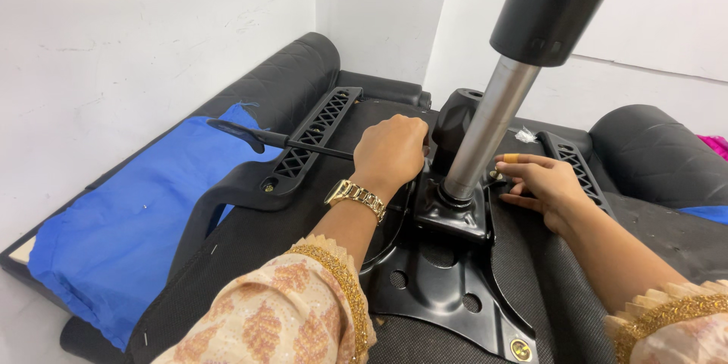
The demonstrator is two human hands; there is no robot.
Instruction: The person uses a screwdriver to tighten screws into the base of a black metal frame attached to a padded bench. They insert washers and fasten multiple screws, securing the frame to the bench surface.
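An upturned office chair seat (pixel 250 258) is lying with its black fabric underside facing up, and a black metal mechanism plate (pixel 447 288) is sitting flat on the middle of it. A silver gas-lift cylinder (pixel 485 133) is rising at a tilt out of the plate's socket toward the top right, ending in a wide black sleeve (pixel 553 0).

The left hand (pixel 390 152) is resting at the far end of the plate, just left of the cylinder, with its fingers curled closed around a part there; what exactly they are gripping is hidden under the hand. A thin black lever (pixel 280 138) with a flat paddle end is running out from under this hand toward the left. A gold wristwatch (pixel 356 199) is sitting on that wrist.

The right hand (pixel 542 182) is lying on the seat just right of the cylinder base, its fingers (pixel 516 159) stretched out and loosely open, the tips touching a small part beside the plate; I cannot tell what that part is.

Two black plastic armrest brackets are lying on either side, the left bracket (pixel 303 144) beside a blue cloth (pixel 129 235), the right bracket (pixel 576 167) beyond the right hand
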